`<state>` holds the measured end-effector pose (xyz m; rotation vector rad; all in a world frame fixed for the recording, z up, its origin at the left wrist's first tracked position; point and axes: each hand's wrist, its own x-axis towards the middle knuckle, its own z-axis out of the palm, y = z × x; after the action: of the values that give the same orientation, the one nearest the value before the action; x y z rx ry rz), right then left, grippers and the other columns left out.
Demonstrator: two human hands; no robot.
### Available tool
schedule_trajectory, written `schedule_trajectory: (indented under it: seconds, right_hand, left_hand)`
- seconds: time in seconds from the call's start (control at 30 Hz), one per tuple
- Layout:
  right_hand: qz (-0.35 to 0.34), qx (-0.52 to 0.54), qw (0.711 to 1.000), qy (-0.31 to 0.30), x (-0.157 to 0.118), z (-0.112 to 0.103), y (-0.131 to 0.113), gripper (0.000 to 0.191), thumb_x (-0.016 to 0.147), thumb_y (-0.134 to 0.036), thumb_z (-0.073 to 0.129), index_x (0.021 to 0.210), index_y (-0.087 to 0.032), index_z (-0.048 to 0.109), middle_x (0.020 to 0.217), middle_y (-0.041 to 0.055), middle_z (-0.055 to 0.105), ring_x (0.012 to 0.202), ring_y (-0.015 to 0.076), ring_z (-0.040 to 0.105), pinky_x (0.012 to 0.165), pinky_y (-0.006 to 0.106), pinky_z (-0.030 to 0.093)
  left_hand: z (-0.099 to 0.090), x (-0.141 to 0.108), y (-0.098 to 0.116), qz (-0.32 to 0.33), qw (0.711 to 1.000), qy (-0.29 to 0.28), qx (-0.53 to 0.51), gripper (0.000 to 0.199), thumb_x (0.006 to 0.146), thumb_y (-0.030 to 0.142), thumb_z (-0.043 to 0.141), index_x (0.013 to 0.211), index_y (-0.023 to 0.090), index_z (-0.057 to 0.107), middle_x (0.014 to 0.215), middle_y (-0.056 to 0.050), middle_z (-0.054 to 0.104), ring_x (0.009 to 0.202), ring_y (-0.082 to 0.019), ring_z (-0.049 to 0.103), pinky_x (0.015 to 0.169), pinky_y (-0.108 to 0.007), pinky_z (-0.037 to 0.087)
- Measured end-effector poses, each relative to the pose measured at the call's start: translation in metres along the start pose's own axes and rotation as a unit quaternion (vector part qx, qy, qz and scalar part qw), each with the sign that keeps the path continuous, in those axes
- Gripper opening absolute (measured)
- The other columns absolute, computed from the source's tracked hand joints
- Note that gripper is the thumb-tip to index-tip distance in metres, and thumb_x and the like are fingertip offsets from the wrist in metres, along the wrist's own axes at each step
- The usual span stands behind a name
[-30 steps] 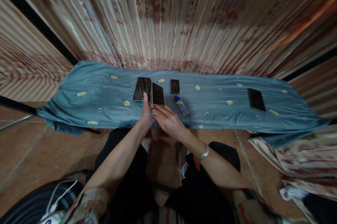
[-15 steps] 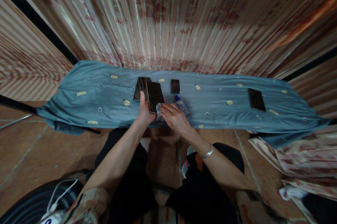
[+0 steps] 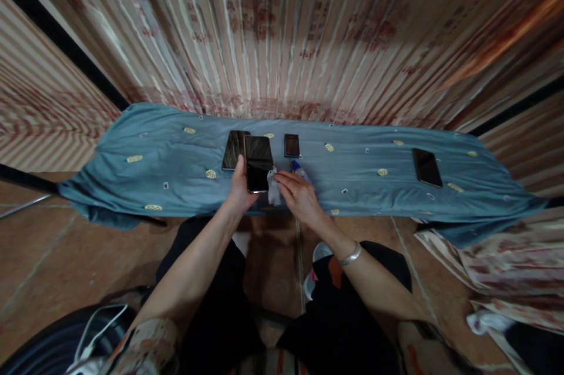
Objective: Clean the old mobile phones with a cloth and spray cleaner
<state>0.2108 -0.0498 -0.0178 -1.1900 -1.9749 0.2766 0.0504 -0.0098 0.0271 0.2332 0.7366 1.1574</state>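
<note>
One view, from the head: a dark phone is held up over the near side of a blue-green draped table, its glossy face turned towards the wearer.
Left hand: grasping that phone by its left side, with the thumb along the edge.
Right hand: fingers pinching a crumpled grey cloth, which hangs at the phone's lower right edge and seems to touch it.
Wide dark device: lying on the table, just behind the held phone and partly hidden by it.
Small black case: on the table beyond the right hand, touched by neither hand.
Blue-capped bottle: mostly hidden behind the right hand; the cap appears to be on.
Far phone: flat on the table, well apart to the right.
Cloth and phone so far: by my reading, the handling is partway and unfinished, since the phone is in hand, not set down. Whether the other devices have been handled cannot be told.
</note>
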Motion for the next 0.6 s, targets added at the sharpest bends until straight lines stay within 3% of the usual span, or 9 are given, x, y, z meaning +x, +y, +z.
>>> schedule_trajectory:
  seconds: [0.2, 0.6]
  right_hand:
    - [0.027, 0.024, 0.999, 0.019, 0.002, 0.001, 0.009, 0.034, 0.101, -0.025, 0.047, 0.124, -0.021, 0.073, 0.128, 0.0092, 0.073, 0.121, 0.0217, 0.068, 0.109, 0.039, 0.053]
    - [0.044, 0.003, 0.998, 0.035, 0.008, 0.003, 0.019, 0.034, 0.099, -0.023, 0.049, 0.123, -0.019, 0.073, 0.128, 0.0112, 0.074, 0.119, 0.0246, 0.069, 0.106, 0.041, 0.055]
  left_hand:
    - [0.004, -0.004, -0.005, -0.043, 0.999, 0.016, 0.002, 0.057, 0.103, 0.051, 0.036, 0.115, 0.008, 0.072, 0.092, -0.014, 0.08, 0.091, -0.028, 0.077, 0.09, -0.041, 0.06]
    - [-0.007, -0.001, -0.016, -0.051, 0.997, -0.026, 0.046, 0.056, 0.1, 0.052, 0.046, 0.126, 0.009, 0.069, 0.1, -0.014, 0.08, 0.096, -0.029, 0.077, 0.094, -0.042, 0.059]
